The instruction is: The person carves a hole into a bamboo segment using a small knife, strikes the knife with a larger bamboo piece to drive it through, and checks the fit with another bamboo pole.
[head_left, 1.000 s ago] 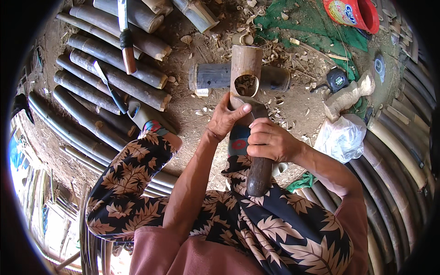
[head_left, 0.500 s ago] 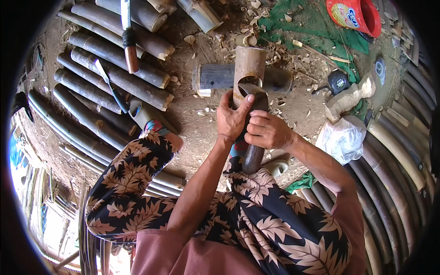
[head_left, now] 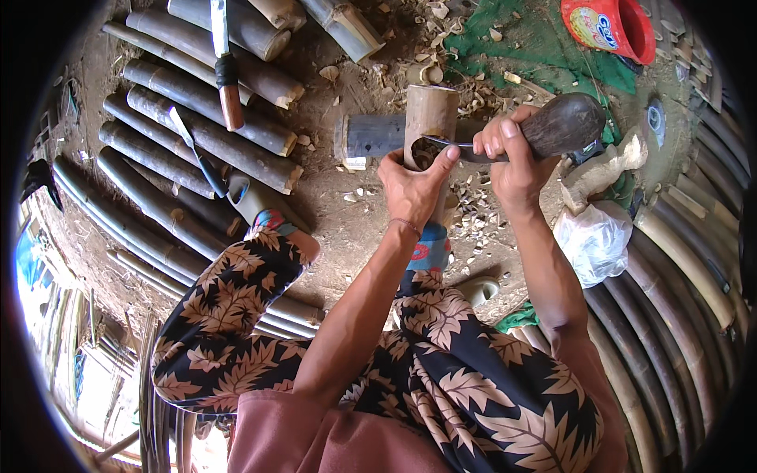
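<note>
Bamboo tube: the pale tube (head_left: 431, 110) stands ahead of the person, crossing over a dark bamboo log (head_left: 372, 135); a cut hole opens in its near side.
Step in hand: looks like knife work at the rim of that hole; the knife (head_left: 564, 126) has its blade tip at the opening. Whether it is biting can't be told.
Next move: any further cut would call for a firm tube, a controlled blade and the left thumb kept out of its line.
Left hand: (head_left: 416, 183) fingers curled around the tube's left side below the hole, thumb stretched up to the right, close to the blade.
Right hand: (head_left: 516, 158) right of the tube, fingers wrapped tight on the knife, thumb up against the thick dark handle.
Forearms: left slants up and right to the tube; right is raised, wrist bent, handle end pointing away from the tube.
Around tube: bamboo stub (head_left: 426, 74) just beyond it; wood chips (head_left: 482, 229) near, right and nearer the person; plastic bag (head_left: 596, 243) well to the right; wooden-handled blade (head_left: 231, 106) well to the left.
</note>
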### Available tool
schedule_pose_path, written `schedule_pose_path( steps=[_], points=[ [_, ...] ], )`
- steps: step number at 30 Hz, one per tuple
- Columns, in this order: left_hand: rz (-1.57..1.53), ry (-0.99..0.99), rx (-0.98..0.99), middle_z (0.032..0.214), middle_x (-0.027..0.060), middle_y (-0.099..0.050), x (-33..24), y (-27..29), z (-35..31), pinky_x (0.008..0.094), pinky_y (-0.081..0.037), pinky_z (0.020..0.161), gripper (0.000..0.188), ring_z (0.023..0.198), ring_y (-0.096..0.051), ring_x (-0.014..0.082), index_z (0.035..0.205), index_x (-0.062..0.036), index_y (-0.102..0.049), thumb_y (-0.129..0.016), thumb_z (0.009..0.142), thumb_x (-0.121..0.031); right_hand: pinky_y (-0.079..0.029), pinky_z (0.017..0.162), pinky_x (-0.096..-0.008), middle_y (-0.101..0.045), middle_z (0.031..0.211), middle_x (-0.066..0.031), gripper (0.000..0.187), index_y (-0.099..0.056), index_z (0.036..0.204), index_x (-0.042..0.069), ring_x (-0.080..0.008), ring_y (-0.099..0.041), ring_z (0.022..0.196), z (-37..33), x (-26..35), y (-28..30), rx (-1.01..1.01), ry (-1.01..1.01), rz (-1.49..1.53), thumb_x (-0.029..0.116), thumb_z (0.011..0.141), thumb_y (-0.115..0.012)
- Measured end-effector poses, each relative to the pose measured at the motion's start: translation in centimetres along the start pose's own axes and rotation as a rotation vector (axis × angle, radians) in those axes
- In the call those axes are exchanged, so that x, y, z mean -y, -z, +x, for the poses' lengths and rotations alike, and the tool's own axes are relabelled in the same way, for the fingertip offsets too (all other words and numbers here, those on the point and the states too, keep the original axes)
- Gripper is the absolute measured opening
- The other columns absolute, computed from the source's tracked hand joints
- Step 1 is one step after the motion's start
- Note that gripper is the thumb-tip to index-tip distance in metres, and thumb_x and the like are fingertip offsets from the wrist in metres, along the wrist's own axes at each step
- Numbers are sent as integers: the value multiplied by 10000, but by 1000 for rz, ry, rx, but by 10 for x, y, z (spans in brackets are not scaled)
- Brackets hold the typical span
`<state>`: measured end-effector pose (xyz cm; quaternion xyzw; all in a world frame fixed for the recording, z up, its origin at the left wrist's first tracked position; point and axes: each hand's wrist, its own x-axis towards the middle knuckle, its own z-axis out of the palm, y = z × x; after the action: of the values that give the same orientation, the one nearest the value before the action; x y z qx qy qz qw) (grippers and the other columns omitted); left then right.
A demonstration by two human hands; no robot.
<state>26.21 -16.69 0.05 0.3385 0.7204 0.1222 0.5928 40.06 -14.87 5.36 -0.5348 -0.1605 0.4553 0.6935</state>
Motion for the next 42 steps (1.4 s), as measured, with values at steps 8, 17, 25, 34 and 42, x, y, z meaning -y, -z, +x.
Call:
schedule_pose_path(
  steps=[8, 17, 25, 34, 42],
  points=[
    [-110, 54, 16, 974, 197, -601, -10, 3, -3, 333, -522, 742, 931, 851, -611, 237, 1109, 153, -476, -847, 643, -562, -427, 513, -315, -452, 576, -8, 109, -515, 837, 49, -116, -449, 493, 25, -15, 1, 10, -300, -86, 59, 843, -623],
    [7, -18, 30, 1163, 238, -560, 21, 57, -13, 403, -472, 925, 825, 1100, -554, 288, 1213, 118, -492, -789, 748, -497, -497, 564, -252, -599, 656, -10, 111, -618, 862, 33, -109, -603, 578, 39, 34, -15, 164, 131, -331, 92, 810, -697],
    [715, -511, -739, 1292, 249, -429, -44, 192, 119, 478, -379, 1017, 679, 1212, -432, 416, 1289, 14, -420, -707, 784, -337, -469, 878, -476, -485, 1159, -255, 573, -354, 1342, 4, -417, -535, 1045, 155, -30, 29, 300, 235, -1655, -9, 812, -572],
    [759, -704, -561, 973, 230, -542, -52, 215, 184, 491, -448, 859, 366, 925, -536, 419, 1065, 28, -470, -601, 870, -252, -483, 885, -469, -478, 1191, -225, 540, -435, 1308, 9, -363, -535, 1072, 132, -66, -65, 348, 565, -1553, 105, 822, -648],
    [327, -527, -600, 1094, 260, -483, -101, 126, 143, 485, -404, 932, 560, 1034, -485, 413, 1168, 78, -444, -686, 826, -293, -437, 964, -440, -510, 1168, -199, 485, -458, 1300, 9, -340, -526, 1108, 56, -103, -132, 428, 221, -1020, 180, 880, -629]
  ],
)
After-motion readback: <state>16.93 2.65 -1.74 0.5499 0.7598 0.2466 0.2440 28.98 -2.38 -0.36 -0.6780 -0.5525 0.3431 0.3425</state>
